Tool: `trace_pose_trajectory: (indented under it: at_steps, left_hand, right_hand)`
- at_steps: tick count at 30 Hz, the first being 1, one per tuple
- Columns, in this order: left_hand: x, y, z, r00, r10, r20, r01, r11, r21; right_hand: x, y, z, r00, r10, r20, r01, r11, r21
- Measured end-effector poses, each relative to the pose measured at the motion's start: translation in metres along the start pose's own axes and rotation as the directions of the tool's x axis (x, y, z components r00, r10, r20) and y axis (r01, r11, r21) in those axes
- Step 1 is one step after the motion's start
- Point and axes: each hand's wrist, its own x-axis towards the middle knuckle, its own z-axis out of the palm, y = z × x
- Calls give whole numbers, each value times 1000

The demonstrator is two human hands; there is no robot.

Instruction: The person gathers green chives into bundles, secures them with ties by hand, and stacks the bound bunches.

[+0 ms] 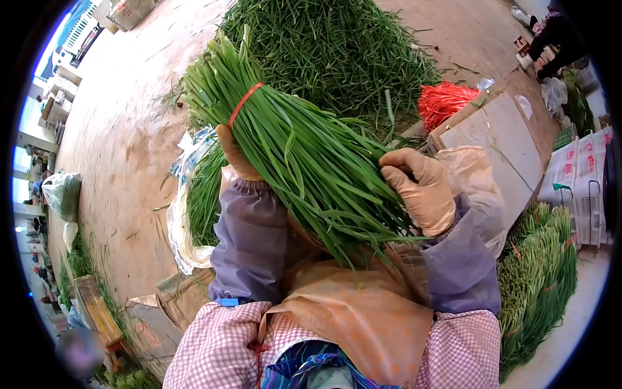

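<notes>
A big bunch of long green stalks, tied near its upper-left end with a red band, lies slantwise across both forearms. My left hand, in a tan glove, is under the bunch just below the band; most of its fingers are hidden behind the stalks. At the leafy right side, my right hand, gloved too, has its fingers curled with thumb and fingertips at the leaf edge. Behind the bunch rises a large heap of loose green leaves.
Red strips lie beside a cardboard sheet at right. Tied green bunches are stacked at lower right, near white crates. More loose stalks lie in plastic at left. A person stands at upper right.
</notes>
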Motion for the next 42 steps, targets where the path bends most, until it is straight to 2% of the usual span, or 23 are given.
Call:
trace_pose_trajectory:
  at_steps: [1,5,8,9,10,12,14,17,20,21,24,25,29,32,33,37,40,42]
  left_hand:
    - [0,-2,2,999,24,-36,-20,995,102]
    - [-1,1,-4,1000,-21,10,19,989,145]
    - [0,-1,-1,998,-40,44,34,991,133]
    - [-1,-5,19,999,-51,-13,52,989,140]
    - [-2,-5,14,999,-37,-32,41,992,122]
    - [2,-6,1,998,-8,-65,13,997,82]
    - [0,-2,0,993,-96,-65,94,995,-31]
    - [4,2,-6,971,-174,-163,162,983,-82]
    - [5,0,-11,940,-210,-270,179,974,-135]
    - [7,-3,-12,925,-199,-324,171,979,-111]
    - [6,-7,-7,915,-222,-337,190,974,-127]
    - [6,-8,-5,915,-228,-333,199,973,-120]
    - [5,-9,-8,911,-235,-339,199,970,-139]
    - [7,-6,-15,913,-273,-302,220,955,-198]
    - [7,-5,-18,920,-279,-275,236,955,-180]
    - [7,-5,-14,896,-300,-329,234,946,-225]
    - [6,-5,-9,886,-303,-350,239,947,-216]
    - [7,-5,-15,888,-311,-337,252,945,-209]
  right_hand:
    - [2,0,3,1000,-29,7,30,998,-50]
    - [9,-17,13,994,-89,61,100,974,-203]
    - [18,-3,21,965,-260,28,258,927,-272]
    - [22,0,21,979,-202,25,202,959,-200]
    - [26,13,26,954,-286,-93,281,957,-65]
    - [23,10,22,959,-71,-274,139,961,240]
    - [29,17,-3,908,-94,-408,305,818,489]
    - [31,25,-34,874,72,-480,160,891,424]
    - [24,37,-42,894,39,-446,69,972,224]
    - [18,33,-43,914,72,-399,27,971,238]
    - [7,12,-36,929,-23,-371,100,977,188]
    - [1,7,-34,938,-43,-345,121,970,209]
    - [-20,-12,-29,996,8,-94,17,964,264]
    - [-25,-2,-28,971,-237,37,239,969,-62]
    - [-25,1,-26,958,-285,37,287,954,-86]
    - [-24,5,-15,926,-375,55,355,808,-470]
    - [-23,11,-5,929,-362,76,342,766,-544]
    - [-20,14,2,932,-357,58,341,815,-469]
